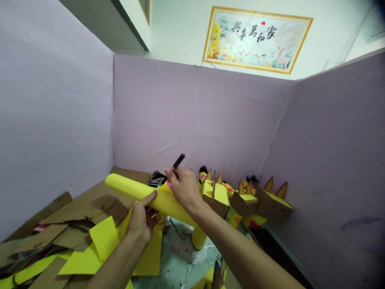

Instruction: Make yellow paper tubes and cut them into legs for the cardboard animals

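A long yellow paper tube [132, 188] slants across the middle, its far end up to the left. My left hand [142, 222] grips it from below, the thumb lying along its side. Above the tube, my right hand [183, 186] pinches a black marker pen [179, 160], which tilts up to the right. The pen's lower end is close to the tube, but I cannot tell whether it touches. My right forearm covers the tube's near end. Under the tube, a shorter yellow tube [199, 237] stands on the table [180, 257].
Cardboard pieces [81, 212] and yellow paper sheets [104, 239] pile up on the left. Cardboard boxes with yellow tops and spikes [216, 196] line the back right, among black tufts [252, 178]. A dark tray-like object [276, 249] lies at right. Pale purple panels [195, 112] enclose three sides.
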A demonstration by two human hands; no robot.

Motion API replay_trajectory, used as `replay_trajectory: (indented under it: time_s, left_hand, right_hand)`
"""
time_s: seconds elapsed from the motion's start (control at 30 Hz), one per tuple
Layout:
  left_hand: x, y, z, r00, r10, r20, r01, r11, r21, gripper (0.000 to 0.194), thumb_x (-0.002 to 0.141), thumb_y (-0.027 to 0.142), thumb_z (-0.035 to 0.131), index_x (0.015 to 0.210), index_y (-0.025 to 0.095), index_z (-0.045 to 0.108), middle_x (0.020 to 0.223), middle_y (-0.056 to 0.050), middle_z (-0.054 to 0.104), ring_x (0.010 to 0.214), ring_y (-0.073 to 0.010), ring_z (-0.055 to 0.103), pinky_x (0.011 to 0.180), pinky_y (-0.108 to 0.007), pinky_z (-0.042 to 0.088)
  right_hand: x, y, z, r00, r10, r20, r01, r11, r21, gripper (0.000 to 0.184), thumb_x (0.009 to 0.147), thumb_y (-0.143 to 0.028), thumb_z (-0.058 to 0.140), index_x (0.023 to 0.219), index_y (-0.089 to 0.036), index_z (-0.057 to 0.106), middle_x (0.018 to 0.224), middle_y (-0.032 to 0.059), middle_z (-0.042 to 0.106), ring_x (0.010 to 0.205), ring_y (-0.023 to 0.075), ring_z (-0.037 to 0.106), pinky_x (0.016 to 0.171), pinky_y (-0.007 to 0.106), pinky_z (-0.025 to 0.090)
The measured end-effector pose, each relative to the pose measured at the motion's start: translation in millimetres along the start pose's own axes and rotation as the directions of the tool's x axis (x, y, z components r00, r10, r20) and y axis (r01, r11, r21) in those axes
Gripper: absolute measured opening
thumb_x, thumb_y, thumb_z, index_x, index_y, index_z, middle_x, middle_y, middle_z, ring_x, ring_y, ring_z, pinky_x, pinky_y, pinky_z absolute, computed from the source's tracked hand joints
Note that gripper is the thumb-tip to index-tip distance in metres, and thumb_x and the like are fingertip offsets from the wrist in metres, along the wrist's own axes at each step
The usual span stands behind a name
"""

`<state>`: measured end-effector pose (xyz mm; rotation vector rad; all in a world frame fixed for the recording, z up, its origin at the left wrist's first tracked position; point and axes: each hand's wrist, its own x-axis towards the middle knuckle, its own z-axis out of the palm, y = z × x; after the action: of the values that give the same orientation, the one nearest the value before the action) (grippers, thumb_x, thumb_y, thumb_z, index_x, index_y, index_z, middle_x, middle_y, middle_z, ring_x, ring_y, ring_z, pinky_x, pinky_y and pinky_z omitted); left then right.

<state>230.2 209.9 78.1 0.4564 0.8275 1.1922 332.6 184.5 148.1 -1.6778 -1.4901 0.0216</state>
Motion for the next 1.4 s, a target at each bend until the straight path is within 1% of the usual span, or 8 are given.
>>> replay_trajectory:
  time_s: [0.17, 0.3, 0.7, 0.83, 0.93, 1.1, 1.27, 1.4]
  left_hand:
    - [1.0, 0.4, 0.4, 1.000, -0.012, -0.001, 0.012, 1.000, -0.006, 0.013, 0.066, 0.015, 0.068, 0.075, 0.015, 0.059, 0.061, 0.000, 0.059, 0.042, -0.0092, 0.051, 0.035, -0.018, 0.032]
    - [0.7, 0.3, 0.1, 1.000, -0.009, -0.004, 0.009, 1.000, -0.013, 0.013, 0.065, 0.015, 0.068, 0.074, 0.015, 0.059, 0.060, 0.000, 0.059, 0.042, -0.0091, 0.051, 0.035, -0.018, 0.032]
    - [1.7, -0.1, -1.2, 1.000, -0.005, 0.010, 0.005, 1.000, -0.016, 0.015, 0.064, 0.016, 0.070, 0.076, 0.015, 0.060, 0.060, 0.001, 0.060, 0.043, -0.0090, 0.051, 0.036, -0.019, 0.034]
    - [2.2, -1.1, -1.6, 1.000, -0.003, 0.015, 0.003, 1.000, -0.015, 0.016, 0.064, 0.016, 0.070, 0.077, 0.015, 0.060, 0.060, 0.001, 0.060, 0.044, -0.0091, 0.051, 0.037, -0.018, 0.035]
    - [2.5, -1.8, -1.7, 1.000, 0.000, 0.019, 0.000, 1.000, -0.017, 0.017, 0.064, 0.016, 0.070, 0.078, 0.015, 0.060, 0.060, 0.001, 0.059, 0.044, -0.0090, 0.052, 0.038, -0.018, 0.036]
    - [2.4, -1.9, -2.3, 1.000, 0.004, 0.024, -0.003, 1.000, -0.018, 0.015, 0.066, 0.017, 0.069, 0.077, 0.015, 0.060, 0.060, 0.001, 0.058, 0.044, -0.0091, 0.052, 0.037, -0.018, 0.036]
    - [-1.4, 0.7, -2.2, 1.000, 0.013, 0.027, -0.013, 0.999, -0.030, 0.009, 0.069, 0.015, 0.066, 0.074, 0.015, 0.059, 0.061, 0.000, 0.059, 0.044, -0.0103, 0.053, 0.035, -0.019, 0.037]
    - [-7.8, 8.0, -3.3, 0.996, 0.067, 0.052, -0.062, 0.993, -0.100, 0.007, 0.071, 0.012, 0.060, 0.074, 0.018, 0.059, 0.064, 0.002, 0.062, 0.049, -0.0107, 0.056, 0.042, -0.021, 0.046]
  right_hand:
    - [-3.8, -4.2, 0.5, 0.996, -0.087, -0.012, 0.086, 0.995, -0.045, 0.023, 0.087, -0.033, 0.051, 0.089, -0.021, 0.070, 0.081, 0.0062, 0.074, 0.070, 0.0196, 0.064, 0.057, 0.026, 0.033]
    - [-3.7, -3.7, 2.7, 0.995, -0.101, -0.001, 0.101, 0.993, -0.064, 0.023, 0.087, -0.032, 0.051, 0.090, -0.020, 0.070, 0.082, 0.0081, 0.074, 0.072, 0.0219, 0.066, 0.058, 0.027, 0.034]
    - [-1.5, -0.9, 4.1, 0.999, -0.023, 0.027, 0.023, 1.000, -0.012, 0.028, 0.087, -0.035, 0.049, 0.089, -0.019, 0.071, 0.075, 0.0065, 0.073, 0.065, 0.0193, 0.062, 0.054, 0.026, 0.032]
    - [-0.8, -0.8, 2.0, 0.999, 0.013, 0.033, -0.014, 0.999, 0.029, 0.029, 0.086, -0.035, 0.049, 0.079, -0.019, 0.071, 0.064, 0.0038, 0.068, 0.056, 0.0164, 0.057, 0.051, 0.025, 0.031]
    - [0.1, 0.7, 1.0, 0.999, 0.034, 0.030, -0.036, 0.997, 0.072, 0.030, 0.084, -0.035, 0.049, 0.071, -0.017, 0.069, 0.061, 0.0041, 0.066, 0.055, 0.0158, 0.056, 0.051, 0.025, 0.031]
    - [5.7, 6.9, 0.8, 0.997, 0.074, 0.023, -0.077, 0.976, 0.202, 0.035, 0.083, -0.037, 0.047, 0.061, -0.016, 0.064, 0.054, 0.0035, 0.062, 0.051, 0.0146, 0.055, 0.048, 0.024, 0.033]
    - [2.1, 6.3, -16.1, 0.993, 0.082, -0.083, -0.048, 0.937, 0.347, 0.034, 0.086, -0.040, 0.045, 0.070, -0.015, 0.062, 0.055, 0.0012, 0.060, 0.053, 0.0133, 0.057, 0.052, 0.023, 0.040]
    - [-14.8, 11.3, -50.3, 0.955, 0.054, -0.290, 0.097, 0.871, 0.482, 0.030, 0.084, -0.044, 0.052, 0.092, -0.018, 0.064, 0.060, -0.0002, 0.061, 0.056, 0.0145, 0.059, 0.057, 0.026, 0.046]
